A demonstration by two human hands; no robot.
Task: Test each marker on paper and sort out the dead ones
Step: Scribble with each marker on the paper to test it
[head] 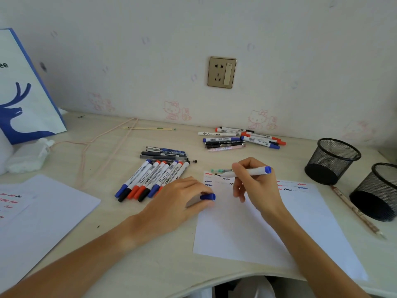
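Observation:
My right hand (253, 183) grips a white marker with a blue end (256, 171), its tip touching the top of the white test paper (247, 229) among red, blue and black squiggles. My left hand (182, 196) rests at the paper's left edge and pinches the blue cap (208, 197). A row of several capped blue, red and black markers (150, 179) lies just left of the paper. A second pile of markers and pens (240, 138) lies near the wall. A small bundle of dark pens (164, 153) lies behind the row.
Two black mesh pen cups (332, 160) (378, 192) lie on their sides at the right, a pencil (356, 210) in front of them. Another scribbled sheet (43, 216) lies at the left, with a white and blue bag (25, 89) and a tissue pack (28, 155) behind it.

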